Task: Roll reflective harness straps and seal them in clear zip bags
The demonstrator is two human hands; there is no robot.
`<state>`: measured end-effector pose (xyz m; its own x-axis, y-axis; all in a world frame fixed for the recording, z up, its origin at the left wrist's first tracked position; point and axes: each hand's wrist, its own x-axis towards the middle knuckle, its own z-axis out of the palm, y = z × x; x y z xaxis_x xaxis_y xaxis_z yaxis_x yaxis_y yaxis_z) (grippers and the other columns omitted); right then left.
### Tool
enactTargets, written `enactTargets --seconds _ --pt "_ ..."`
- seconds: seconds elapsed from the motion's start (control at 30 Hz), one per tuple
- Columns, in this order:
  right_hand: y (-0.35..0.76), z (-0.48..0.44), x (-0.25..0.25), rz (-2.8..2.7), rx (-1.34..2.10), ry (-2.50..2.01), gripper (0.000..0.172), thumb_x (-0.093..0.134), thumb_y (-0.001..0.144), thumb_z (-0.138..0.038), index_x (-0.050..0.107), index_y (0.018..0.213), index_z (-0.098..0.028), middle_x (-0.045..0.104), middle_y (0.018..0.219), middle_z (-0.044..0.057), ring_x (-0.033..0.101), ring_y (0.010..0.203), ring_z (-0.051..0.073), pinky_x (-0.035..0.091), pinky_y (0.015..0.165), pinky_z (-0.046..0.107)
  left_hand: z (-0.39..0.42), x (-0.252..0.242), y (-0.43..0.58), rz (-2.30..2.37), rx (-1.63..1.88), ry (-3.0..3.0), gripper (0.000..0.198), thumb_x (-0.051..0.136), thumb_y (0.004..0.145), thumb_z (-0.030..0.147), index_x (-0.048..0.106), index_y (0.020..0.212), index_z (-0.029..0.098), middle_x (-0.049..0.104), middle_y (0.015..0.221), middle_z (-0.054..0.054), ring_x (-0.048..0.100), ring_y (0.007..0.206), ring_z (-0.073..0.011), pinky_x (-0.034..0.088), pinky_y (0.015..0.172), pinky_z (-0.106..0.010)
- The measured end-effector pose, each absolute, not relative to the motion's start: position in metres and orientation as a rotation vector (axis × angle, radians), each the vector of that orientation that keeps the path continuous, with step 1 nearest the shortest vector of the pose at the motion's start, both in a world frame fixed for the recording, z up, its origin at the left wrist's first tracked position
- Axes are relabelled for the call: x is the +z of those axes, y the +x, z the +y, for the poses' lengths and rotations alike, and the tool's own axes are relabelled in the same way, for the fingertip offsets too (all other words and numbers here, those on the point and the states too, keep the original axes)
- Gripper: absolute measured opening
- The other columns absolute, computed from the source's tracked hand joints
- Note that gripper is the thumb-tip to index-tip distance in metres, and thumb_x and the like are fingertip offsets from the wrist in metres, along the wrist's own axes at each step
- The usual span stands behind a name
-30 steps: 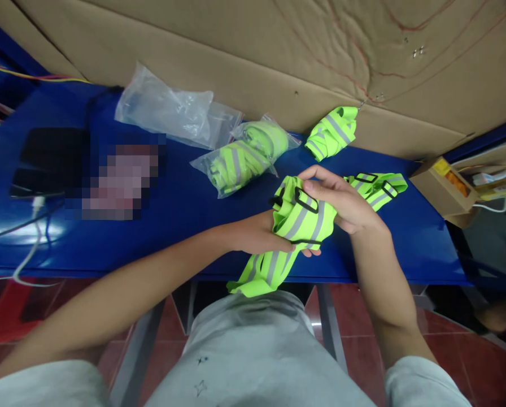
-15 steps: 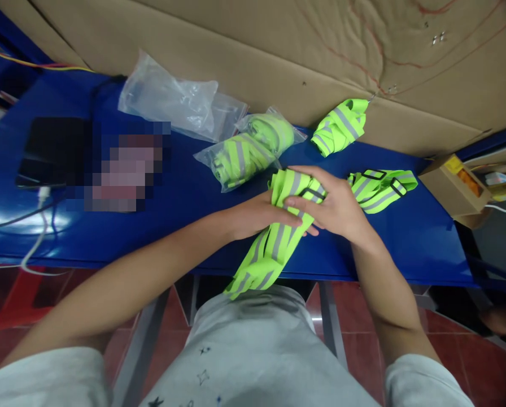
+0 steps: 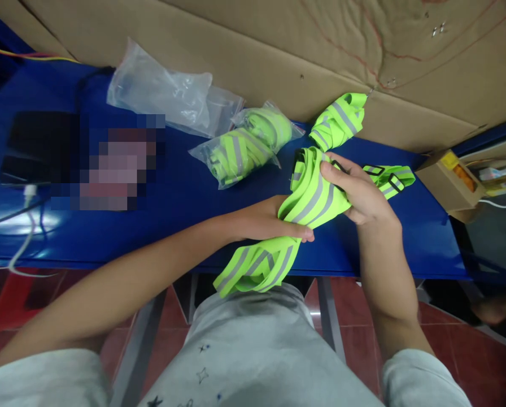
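Note:
A neon-yellow strap point(image 3: 310, 195) with grey stripes is gathered in folds between my hands over the front of the blue table. My right hand point(image 3: 358, 186) grips its upper end beside a black buckle, thumb on top. My left hand point(image 3: 274, 220) is closed round the lower part of the folds, and loose loops hang below it toward my shirt. Behind lie two bagged strap rolls point(image 3: 244, 150) and an unbagged rolled strap point(image 3: 340, 121). Another strap with black buckles point(image 3: 392, 180) lies just right of my right hand.
Clear plastic bags point(image 3: 164, 93) lie at the back left. A black device point(image 3: 36, 147) with a white cable is on the left of the blue table point(image 3: 172, 186). A small cardboard box point(image 3: 452, 183) stands at the right, before a cardboard wall point(image 3: 253, 62).
My right hand has moved right and slightly up with the strap's upper end, away from my left hand. The folds now stretch slantwise between them, and the hanging loops have spread.

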<state>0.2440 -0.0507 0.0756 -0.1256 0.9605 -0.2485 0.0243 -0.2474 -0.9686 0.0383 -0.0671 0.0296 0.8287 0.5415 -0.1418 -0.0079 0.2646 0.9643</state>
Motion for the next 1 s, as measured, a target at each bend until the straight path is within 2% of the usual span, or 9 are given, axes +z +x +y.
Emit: enactTargets --seconds 0.1,0.27,0.43,0.53,0.63,0.7,0.8,0.9,1.0 --pt "0.239 -0.051 0.073 -1.159 1.586 -1.381 0.059 0.097 0.063 -0.057 0.071 0.103 -0.022 0.077 0.096 0.001 0.073 0.083 0.018 0.059 0.073 0.028 -0.067 0.027 0.041 0.604 0.473 1.362 0.044 0.081 0.086 0.05 0.076 0.113 0.016 0.081 0.111 -0.009 0.076 0.104 -0.0258 0.059 0.091 -0.037" --pt "0.23 -0.056 0.065 -1.413 1.584 -1.407 0.049 0.087 0.076 -0.064 0.071 0.092 -0.021 0.073 0.09 0.0 0.069 0.088 0.018 0.054 0.074 0.025 -0.069 0.023 0.041 0.656 0.549 1.368 0.061 0.089 0.078 0.045 0.071 0.129 0.018 0.075 0.133 -0.01 0.068 0.128 -0.0316 0.054 0.109 -0.043" --pt "0.225 -0.05 0.049 -1.65 1.331 -1.351 0.069 0.073 0.085 -0.074 0.061 0.132 -0.025 0.065 0.132 0.005 0.062 0.123 0.023 0.053 0.104 0.033 -0.07 0.026 0.042 0.685 0.69 1.117 0.064 0.096 0.07 0.042 0.072 0.124 0.017 0.076 0.129 -0.011 0.07 0.124 -0.0321 0.058 0.103 -0.042" --pt "0.222 -0.054 0.052 -1.682 0.837 -1.338 0.072 0.069 0.088 -0.074 0.055 0.138 -0.024 0.056 0.145 0.01 0.059 0.128 0.024 0.051 0.11 0.038 -0.069 0.024 0.045 0.722 0.752 0.951 0.06 0.098 0.067 0.041 0.075 0.116 0.016 0.08 0.113 -0.011 0.074 0.115 -0.0304 0.06 0.101 -0.041" --pt "0.218 -0.079 0.072 -1.619 0.271 -1.249 0.034 0.056 0.104 -0.055 0.066 0.109 -0.023 0.066 0.115 0.009 0.064 0.106 0.022 0.053 0.096 0.039 -0.067 0.025 0.046 0.77 0.824 0.845 0.056 0.098 0.068 0.045 0.078 0.111 0.016 0.081 0.104 -0.01 0.077 0.099 -0.0275 0.063 0.088 -0.038" --pt "0.212 -0.104 0.082 -1.626 0.115 -1.291 0.031 0.051 0.109 -0.044 0.066 0.089 -0.025 0.067 0.085 0.004 0.064 0.084 0.019 0.052 0.082 0.035 -0.066 0.03 0.045 0.772 0.909 0.834 0.048 0.095 0.072 0.046 0.079 0.106 0.015 0.081 0.103 -0.009 0.077 0.094 -0.0258 0.064 0.084 -0.036" --pt "0.198 -0.132 0.08 -1.972 0.232 -1.299 0.019 0.061 0.105 -0.041 0.071 0.11 -0.025 0.069 0.075 0.0 0.06 0.062 0.015 0.045 0.062 0.032 -0.065 0.04 0.043 0.757 1.042 0.813 0.038 0.092 0.077 0.04 0.078 0.102 0.015 0.08 0.108 -0.008 0.077 0.098 -0.0245 0.065 0.086 -0.033" --pt "0.183 -0.141 0.063 -2.196 0.258 -1.333 0.045 0.063 0.103 -0.051 0.064 0.137 -0.021 0.066 0.066 -0.002 0.056 0.053 0.014 0.036 0.056 0.031 -0.062 0.047 0.04 0.734 1.047 0.787 0.035 0.085 0.085 0.037 0.076 0.109 0.014 0.077 0.122 -0.011 0.076 0.1 -0.024 0.067 0.075 -0.029" --pt "0.178 -0.138 0.058 -2.255 0.328 -1.347 0.039 0.06 0.105 -0.05 0.063 0.132 -0.022 0.061 0.066 -0.003 0.054 0.055 0.012 0.034 0.058 0.029 -0.059 0.047 0.037 0.689 1.016 0.757 0.034 0.079 0.09 0.037 0.075 0.115 0.014 0.073 0.131 -0.012 0.075 0.098 -0.0211 0.064 0.067 -0.026"
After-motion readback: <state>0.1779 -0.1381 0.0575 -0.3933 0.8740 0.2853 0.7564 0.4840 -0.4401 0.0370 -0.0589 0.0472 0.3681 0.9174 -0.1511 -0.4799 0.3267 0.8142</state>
